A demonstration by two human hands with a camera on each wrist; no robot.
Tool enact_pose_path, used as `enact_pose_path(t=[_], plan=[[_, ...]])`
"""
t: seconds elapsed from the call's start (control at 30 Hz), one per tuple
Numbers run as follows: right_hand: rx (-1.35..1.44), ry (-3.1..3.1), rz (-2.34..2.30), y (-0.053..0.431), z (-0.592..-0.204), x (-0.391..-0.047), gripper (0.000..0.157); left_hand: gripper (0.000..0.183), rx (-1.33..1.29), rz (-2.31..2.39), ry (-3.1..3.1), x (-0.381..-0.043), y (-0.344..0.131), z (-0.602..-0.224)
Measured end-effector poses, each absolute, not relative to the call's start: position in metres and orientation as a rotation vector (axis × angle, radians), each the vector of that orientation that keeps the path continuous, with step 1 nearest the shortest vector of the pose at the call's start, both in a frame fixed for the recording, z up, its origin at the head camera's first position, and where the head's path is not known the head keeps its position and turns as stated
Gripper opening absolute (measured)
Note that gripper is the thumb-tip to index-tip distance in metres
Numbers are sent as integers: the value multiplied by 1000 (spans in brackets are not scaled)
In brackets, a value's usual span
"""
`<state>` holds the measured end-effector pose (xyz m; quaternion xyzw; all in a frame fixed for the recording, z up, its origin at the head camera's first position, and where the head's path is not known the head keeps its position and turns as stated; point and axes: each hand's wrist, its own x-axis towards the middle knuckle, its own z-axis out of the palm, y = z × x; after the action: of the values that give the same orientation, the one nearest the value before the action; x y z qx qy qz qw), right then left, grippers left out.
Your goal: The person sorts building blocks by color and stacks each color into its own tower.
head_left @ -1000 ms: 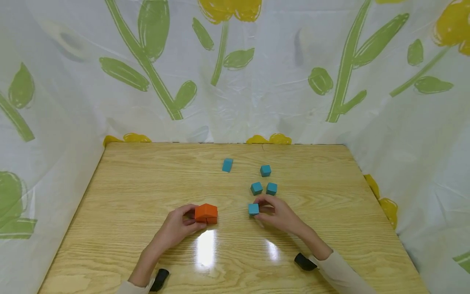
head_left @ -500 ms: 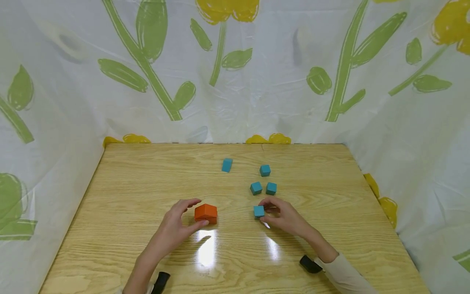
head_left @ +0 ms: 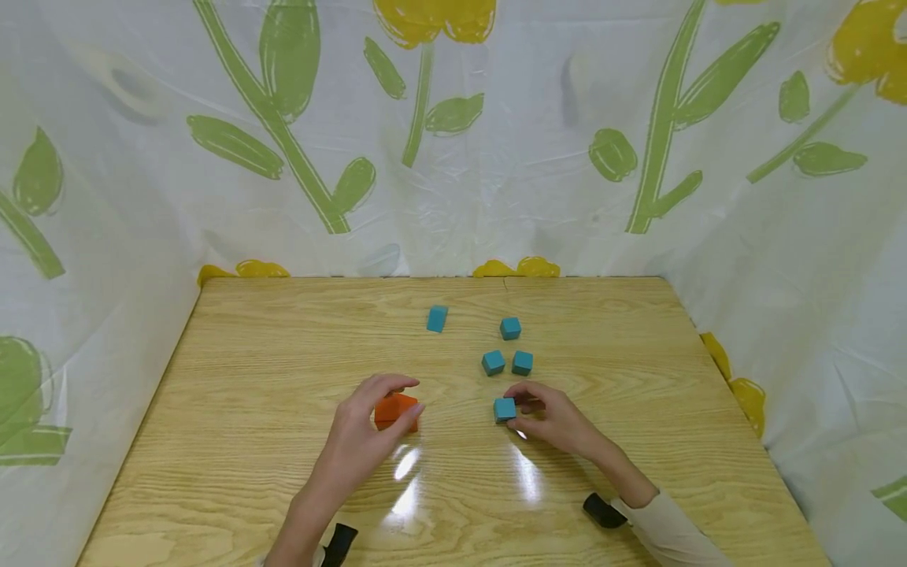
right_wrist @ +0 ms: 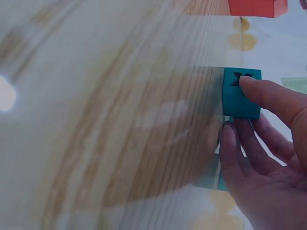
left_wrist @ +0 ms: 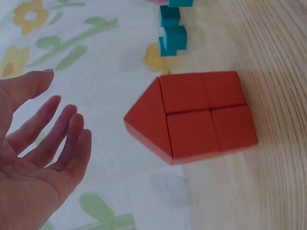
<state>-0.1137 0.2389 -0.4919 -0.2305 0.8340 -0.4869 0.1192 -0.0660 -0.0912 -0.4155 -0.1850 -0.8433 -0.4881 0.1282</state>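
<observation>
Left fingers (left_wrist: pixel 55 130) departed red blocks (left_wrist: pixel 193 117), gaping; right fingers (right_wrist: pixel 231 155) pinch cube (right_wrist: pixel 240 103), table edges (head_left: pixel 602 279) distant.

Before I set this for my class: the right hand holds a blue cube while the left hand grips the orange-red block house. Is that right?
Not quite: the left hand grips nothing; the left wrist view shows it apart from the orange-red block house. The right hand does hold a blue cube.
</observation>
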Motion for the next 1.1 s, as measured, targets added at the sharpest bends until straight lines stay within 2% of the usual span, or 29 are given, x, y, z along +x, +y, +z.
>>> enact_pose_path(t=[0.27, 0.57, 0.87, 1.1], plan=[[-718, 2425, -1399, 244, -490, -112, 46, 31, -566, -1513, -2411, -67, -73, -410], [-643, 2434, -1428, 264, -482, -105, 48, 28, -655, -1544, -2425, -70, -47, -410], [-609, 2526, -1437, 279, -480, -103, 41, 27, -828, -1577, -2403, -73, -19, -426], [-566, 2564, -1408, 286, -480, -107, 34, 29, -851, -1570, -2420, -75, -1, -443]])
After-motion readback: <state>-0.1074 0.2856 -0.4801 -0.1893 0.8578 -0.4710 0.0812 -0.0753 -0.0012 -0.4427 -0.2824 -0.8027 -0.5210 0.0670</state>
